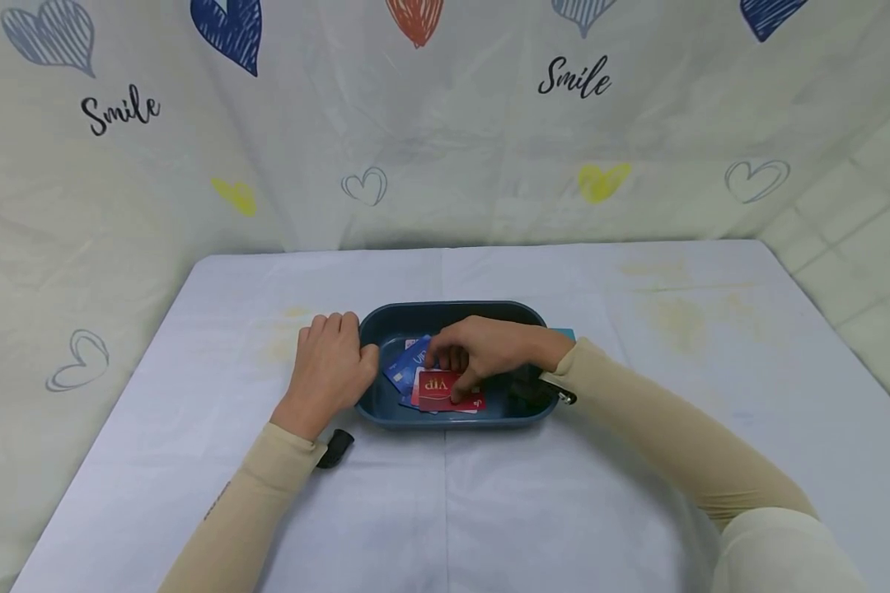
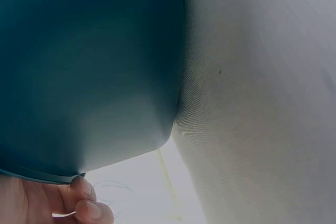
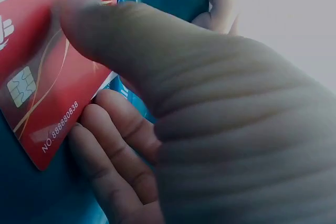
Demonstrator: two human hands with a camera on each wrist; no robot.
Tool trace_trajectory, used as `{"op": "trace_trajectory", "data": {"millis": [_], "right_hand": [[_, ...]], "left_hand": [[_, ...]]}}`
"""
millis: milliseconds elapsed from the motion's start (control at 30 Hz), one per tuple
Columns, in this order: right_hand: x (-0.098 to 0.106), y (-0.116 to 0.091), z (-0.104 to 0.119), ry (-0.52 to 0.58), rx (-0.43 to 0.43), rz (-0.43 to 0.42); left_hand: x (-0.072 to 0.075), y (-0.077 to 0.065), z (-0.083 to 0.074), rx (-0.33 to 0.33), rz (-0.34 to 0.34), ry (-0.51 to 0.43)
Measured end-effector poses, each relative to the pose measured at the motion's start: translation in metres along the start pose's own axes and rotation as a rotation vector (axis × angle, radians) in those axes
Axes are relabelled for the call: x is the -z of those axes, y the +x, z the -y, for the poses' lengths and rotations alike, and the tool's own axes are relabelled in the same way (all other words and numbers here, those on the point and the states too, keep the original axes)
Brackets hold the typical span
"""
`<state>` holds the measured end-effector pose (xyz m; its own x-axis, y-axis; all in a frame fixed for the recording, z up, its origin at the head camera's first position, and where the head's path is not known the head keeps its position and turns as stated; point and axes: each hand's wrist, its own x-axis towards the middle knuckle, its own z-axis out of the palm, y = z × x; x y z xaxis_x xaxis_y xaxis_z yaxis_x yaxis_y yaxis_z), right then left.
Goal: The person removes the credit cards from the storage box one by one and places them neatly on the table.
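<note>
Pale backdrop with coloured hearts and "Smile" lettering behind a white-covered table

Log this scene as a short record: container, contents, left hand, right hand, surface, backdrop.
Container: dark blue tray
Contents: red VIP card overlapping blue cards
Left hand: grips the tray's left end at the rim
Right hand: pinches the red VIP card, thumb on top
Surface: white-covered table
Backdrop: pale sheet with hearts and "Smile"
</note>
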<state>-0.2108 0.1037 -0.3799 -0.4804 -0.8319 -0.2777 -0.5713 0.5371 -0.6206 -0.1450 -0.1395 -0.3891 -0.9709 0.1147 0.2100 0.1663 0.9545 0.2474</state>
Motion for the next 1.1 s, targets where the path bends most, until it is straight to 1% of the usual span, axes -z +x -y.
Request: {"op": "trace_trajectory", "data": {"millis": [200, 333, 567, 833, 1100], "right_hand": [[-0.0004, -0.0002, 0.0002, -0.035, 0.001, 0.013], [-0.0005, 0.0001, -0.0005, -0.037, 0.009, 0.019], [-0.0006, -0.0008, -0.0015, -0.015, 0.008, 0.024], [0.0004, -0.0022, 0.0003, 0.014, -0.003, 0.041], [0.0007, -0.0019, 0.0008, 0.019, -0.015, 0.055]], "left_hand": [[0.0004, -0.0008, -0.0008, 0.001, -0.002, -0.007], [0.0005, -0.0011, -0.0008, 0.001, -0.001, -0.009], [0.0007, -0.0012, -0.0007, -0.006, -0.008, -0.008], [0.001, -0.0012, -0.0014, 0.002, 0.002, -0.003], [0.0007, -0.0014, -0.0018, 0.003, -0.001, 0.001]]}}
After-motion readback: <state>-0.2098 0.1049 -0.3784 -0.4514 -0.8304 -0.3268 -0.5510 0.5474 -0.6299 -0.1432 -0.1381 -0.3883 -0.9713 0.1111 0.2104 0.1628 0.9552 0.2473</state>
